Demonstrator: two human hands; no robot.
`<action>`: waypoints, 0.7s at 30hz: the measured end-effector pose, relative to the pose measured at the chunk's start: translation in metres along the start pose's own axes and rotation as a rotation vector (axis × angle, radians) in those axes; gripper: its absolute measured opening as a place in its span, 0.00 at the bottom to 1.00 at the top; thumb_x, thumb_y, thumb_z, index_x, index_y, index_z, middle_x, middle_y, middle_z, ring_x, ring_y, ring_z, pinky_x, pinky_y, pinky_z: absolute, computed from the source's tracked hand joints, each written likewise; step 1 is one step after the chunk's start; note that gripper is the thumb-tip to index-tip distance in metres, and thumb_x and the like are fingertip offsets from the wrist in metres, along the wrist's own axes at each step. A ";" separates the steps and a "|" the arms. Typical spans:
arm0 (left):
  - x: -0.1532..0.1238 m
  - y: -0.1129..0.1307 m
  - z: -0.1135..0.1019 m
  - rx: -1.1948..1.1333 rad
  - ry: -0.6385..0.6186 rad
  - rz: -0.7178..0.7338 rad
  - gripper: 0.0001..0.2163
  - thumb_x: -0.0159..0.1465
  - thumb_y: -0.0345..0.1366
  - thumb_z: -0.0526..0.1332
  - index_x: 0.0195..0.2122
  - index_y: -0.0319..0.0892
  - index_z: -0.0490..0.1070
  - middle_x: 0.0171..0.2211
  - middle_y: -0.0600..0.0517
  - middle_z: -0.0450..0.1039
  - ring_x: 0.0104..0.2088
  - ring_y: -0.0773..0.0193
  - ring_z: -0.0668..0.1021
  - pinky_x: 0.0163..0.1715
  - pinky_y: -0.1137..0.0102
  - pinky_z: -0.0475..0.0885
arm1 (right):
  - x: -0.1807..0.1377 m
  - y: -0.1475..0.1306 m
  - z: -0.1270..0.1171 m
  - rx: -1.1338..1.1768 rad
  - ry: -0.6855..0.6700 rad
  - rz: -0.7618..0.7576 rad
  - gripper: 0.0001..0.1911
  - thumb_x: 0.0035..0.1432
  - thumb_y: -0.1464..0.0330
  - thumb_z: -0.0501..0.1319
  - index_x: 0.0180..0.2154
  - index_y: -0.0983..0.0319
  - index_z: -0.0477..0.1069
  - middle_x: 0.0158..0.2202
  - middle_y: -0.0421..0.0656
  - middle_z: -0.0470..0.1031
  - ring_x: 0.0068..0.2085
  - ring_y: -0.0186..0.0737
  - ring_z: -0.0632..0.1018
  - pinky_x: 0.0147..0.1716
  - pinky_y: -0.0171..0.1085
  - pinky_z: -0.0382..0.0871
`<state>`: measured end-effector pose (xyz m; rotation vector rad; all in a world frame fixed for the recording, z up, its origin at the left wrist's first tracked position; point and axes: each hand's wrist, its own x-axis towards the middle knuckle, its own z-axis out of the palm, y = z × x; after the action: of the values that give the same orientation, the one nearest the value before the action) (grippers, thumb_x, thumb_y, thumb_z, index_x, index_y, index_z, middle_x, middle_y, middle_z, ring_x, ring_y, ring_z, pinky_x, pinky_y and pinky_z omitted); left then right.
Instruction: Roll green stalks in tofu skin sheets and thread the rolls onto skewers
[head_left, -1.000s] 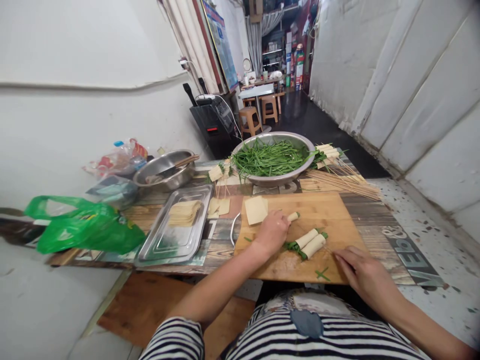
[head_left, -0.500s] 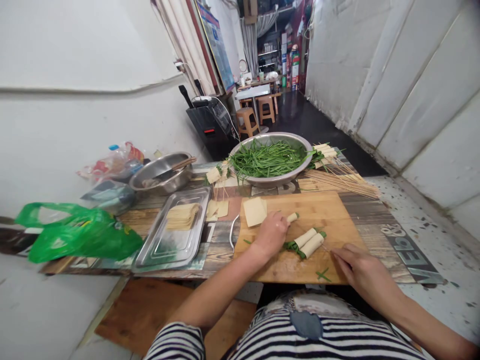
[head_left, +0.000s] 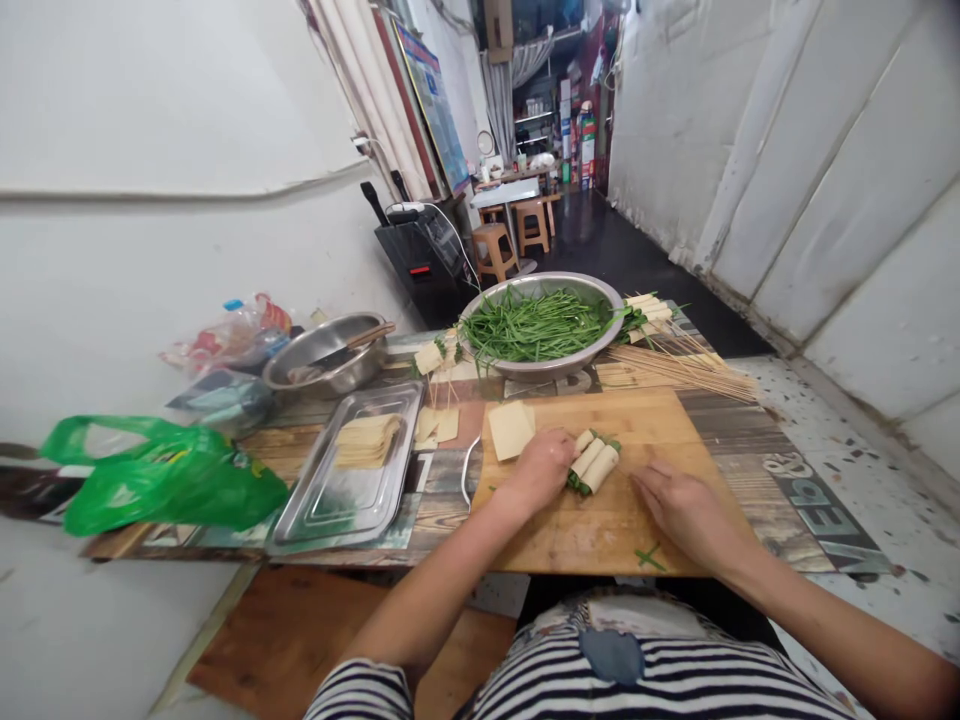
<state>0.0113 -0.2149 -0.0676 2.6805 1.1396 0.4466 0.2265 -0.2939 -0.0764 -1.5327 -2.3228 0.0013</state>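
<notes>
My left hand (head_left: pixel 546 466) is closed around a tofu-skin roll (head_left: pixel 583 440) at the middle of the wooden cutting board (head_left: pixel 675 430). Right against that roll lie two more tofu-skin rolls (head_left: pixel 597 468), side by side, with green chives poking out of their ends. My right hand (head_left: pixel 679 505) is closed in a pinch just right of the rolls, on a thin bamboo skewer that barely shows. Flat tofu-skin squares (head_left: pixel 510 430) lie on the board behind my left hand.
A steel basin (head_left: pixel 544 372) of chives stands behind the board, with bamboo skewers (head_left: pixel 697 370) and finished rolls (head_left: pixel 651 306) to its right. To the left are a metal tray (head_left: pixel 356 500) with stacked tofu sheets, a steel bowl (head_left: pixel 360 375) and a green plastic bag (head_left: pixel 172 475).
My right hand has moved left and slightly up, and the two rolls have moved with it up against the roll in my left hand. My left hand has hardly moved.
</notes>
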 end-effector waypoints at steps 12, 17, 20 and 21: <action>0.007 0.026 0.032 0.210 0.217 -0.239 0.15 0.57 0.46 0.62 0.36 0.39 0.72 0.35 0.43 0.72 0.40 0.51 0.73 0.44 0.57 0.71 | 0.004 0.026 0.015 0.108 0.080 0.028 0.15 0.64 0.73 0.48 0.34 0.63 0.73 0.32 0.45 0.73 0.32 0.38 0.74 0.33 0.35 0.66; 0.062 0.038 0.043 0.232 0.233 -0.263 0.17 0.57 0.48 0.60 0.39 0.39 0.72 0.37 0.42 0.71 0.42 0.50 0.73 0.44 0.56 0.70 | 0.014 0.082 0.005 0.137 0.175 0.020 0.16 0.65 0.70 0.48 0.36 0.62 0.74 0.31 0.45 0.73 0.31 0.37 0.74 0.32 0.34 0.66; 0.085 0.048 0.058 0.181 0.203 -0.289 0.19 0.57 0.50 0.61 0.39 0.37 0.72 0.38 0.42 0.71 0.42 0.50 0.73 0.46 0.56 0.70 | 0.015 0.115 0.009 0.092 0.154 0.024 0.18 0.66 0.67 0.47 0.35 0.61 0.75 0.29 0.43 0.72 0.30 0.37 0.74 0.29 0.33 0.65; 0.089 0.052 0.063 0.167 0.199 -0.309 0.20 0.57 0.50 0.61 0.40 0.37 0.72 0.38 0.41 0.71 0.43 0.50 0.72 0.46 0.56 0.70 | 0.013 0.125 0.011 0.074 0.135 0.025 0.18 0.66 0.66 0.47 0.35 0.61 0.75 0.29 0.43 0.71 0.29 0.37 0.75 0.29 0.33 0.65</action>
<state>0.1263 -0.1894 -0.0938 2.5710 1.6852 0.5955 0.3296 -0.2288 -0.1076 -1.4783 -2.1748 -0.0099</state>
